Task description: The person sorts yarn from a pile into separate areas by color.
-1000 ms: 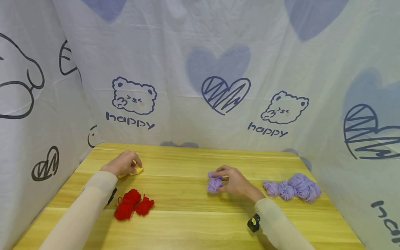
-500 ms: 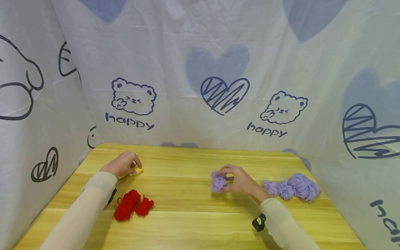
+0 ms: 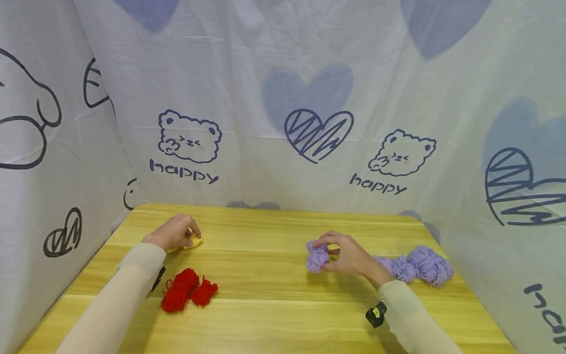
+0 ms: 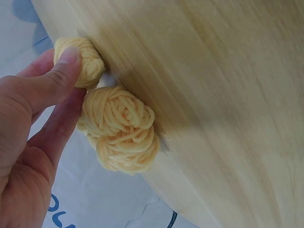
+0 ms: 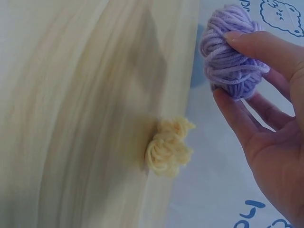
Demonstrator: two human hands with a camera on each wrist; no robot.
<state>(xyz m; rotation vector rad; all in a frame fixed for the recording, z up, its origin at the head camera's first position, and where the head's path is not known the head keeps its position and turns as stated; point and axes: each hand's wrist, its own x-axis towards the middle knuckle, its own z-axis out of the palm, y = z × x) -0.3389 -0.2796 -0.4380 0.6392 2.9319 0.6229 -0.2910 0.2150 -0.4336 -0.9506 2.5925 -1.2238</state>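
Note:
My left hand (image 3: 174, 232) pinches a small yellow yarn ball (image 4: 90, 66) between thumb and fingers at the table's left side. Right beside it lies a bigger yellow yarn bundle (image 4: 124, 130), mostly hidden under the hand in the head view. My right hand (image 3: 349, 256) grips a purple yarn ball (image 5: 232, 54) by its sides, thumb on one face and fingers on the other. The right wrist view shows that ball held above the tabletop. Another yellow yarn bundle (image 5: 168, 152) rests on the table, partly showing behind the right hand in the head view.
Two red yarn bundles, one large (image 3: 180, 290) and one small (image 3: 204, 291), lie near the left forearm. On the right is a row of purple yarn bundles (image 3: 404, 269), partly covered by the right wrist. Printed white cloth (image 3: 256, 172) hangs around the wooden table (image 3: 265, 324).
My right hand has carried the purple yarn ball a short way right, towards the purple row. Yellow yarn now shows behind that hand. The left hand stays where it was.

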